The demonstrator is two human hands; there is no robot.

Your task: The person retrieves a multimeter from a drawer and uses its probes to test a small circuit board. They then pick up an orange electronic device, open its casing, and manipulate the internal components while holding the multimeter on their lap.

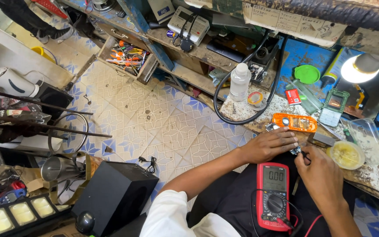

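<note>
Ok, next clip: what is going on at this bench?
A person sits at a cluttered workbench, looking down at both hands. The left hand and the right hand meet over a small part at the bench edge; it is too small to tell what it is. A red multimeter lies on the person's lap, its leads trailing off. Just behind the hands sits an orange phone casing, with a lit lamp and a white bottle further back.

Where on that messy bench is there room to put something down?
The speckled top between the bottle and the orange case is bare inside the cable loop. Crowded: around both hands, the yellow tub and the lamp.
</note>
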